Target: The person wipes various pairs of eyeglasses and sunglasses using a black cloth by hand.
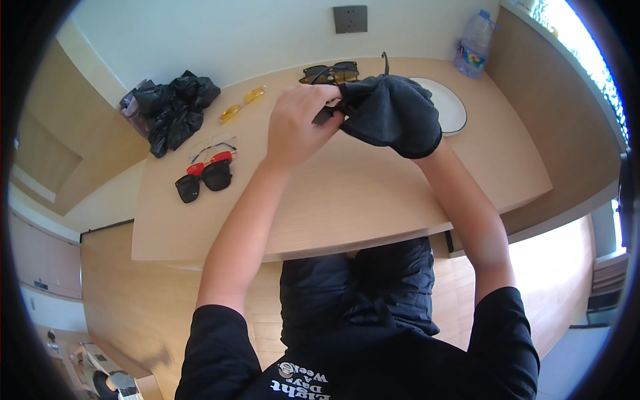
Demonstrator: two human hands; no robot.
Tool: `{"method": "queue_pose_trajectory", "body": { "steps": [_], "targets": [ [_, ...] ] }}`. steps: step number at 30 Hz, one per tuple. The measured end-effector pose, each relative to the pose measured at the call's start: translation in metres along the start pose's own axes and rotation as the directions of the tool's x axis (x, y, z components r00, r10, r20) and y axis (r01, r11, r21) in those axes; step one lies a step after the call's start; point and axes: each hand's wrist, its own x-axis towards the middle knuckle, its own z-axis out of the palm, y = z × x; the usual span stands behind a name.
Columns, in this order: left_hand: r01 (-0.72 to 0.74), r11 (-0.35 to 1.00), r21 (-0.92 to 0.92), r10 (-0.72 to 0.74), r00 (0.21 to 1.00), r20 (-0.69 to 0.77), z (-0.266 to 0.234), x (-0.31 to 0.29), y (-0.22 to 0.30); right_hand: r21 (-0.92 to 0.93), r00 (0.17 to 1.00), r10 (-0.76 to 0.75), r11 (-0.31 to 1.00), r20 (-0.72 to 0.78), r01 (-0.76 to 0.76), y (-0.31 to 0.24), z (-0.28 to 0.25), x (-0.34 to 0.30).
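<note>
My left hand (303,120) is raised over the table with its fingers closed on a pair of dark-framed glasses (324,117); a dark lens shows by the thumb. A thin dark temple (385,63) sticks up behind a dark grey cloth (393,115). That cloth is draped over my right hand, hiding its fingers, and gathers in folds beside the glasses. Only the wrist and right forearm (460,193) come out below the cloth's hem. How much of the glasses lies inside the cloth is hidden.
At the left of the wooden table (333,207) lie black sunglasses (207,180), red glasses (219,160) and clear glasses (212,147). Behind them are yellow glasses (243,103) and a black plastic bag (177,107). More sunglasses (330,72), a white plate (450,107) and a bottle (474,47) stand farther back.
</note>
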Motion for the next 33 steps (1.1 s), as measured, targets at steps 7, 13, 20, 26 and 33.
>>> {"method": "queue_pose_trajectory", "body": {
  "steps": [7, 13, 20, 26, 33],
  "targets": [
    [-0.131, 0.987, -0.091, 0.121, 0.986, -0.117, 0.004, -0.001, 0.008, 0.08, 0.996, -0.075, 0.994, -0.05, 0.079, -0.004, -0.009, 0.001],
    [-0.305, 0.951, -0.044, 0.295, 0.943, -0.152, 0.001, -0.002, 0.021, 0.144, 0.984, 0.1, 0.986, -0.148, -0.079, 0.023, -0.023, -0.009],
    [-0.213, 0.96, -0.183, 0.221, 0.975, 0.024, 0.014, -0.009, 0.028, 0.117, 0.956, 0.234, 0.97, -0.179, -0.215, 0.071, -0.014, -0.025],
    [0.43, 0.798, -0.423, -0.203, 0.852, 0.482, 0.0, -0.003, 0.027, 0.387, 0.948, 0.279, 0.9, -0.153, -0.202, 0.06, -0.024, -0.016],
    [0.584, 0.33, -0.742, -0.194, 0.811, 0.552, 0.008, -0.005, 0.025, 0.741, 0.897, 0.433, 0.63, -0.087, -0.232, 0.043, -0.016, -0.008]
  ]
}}
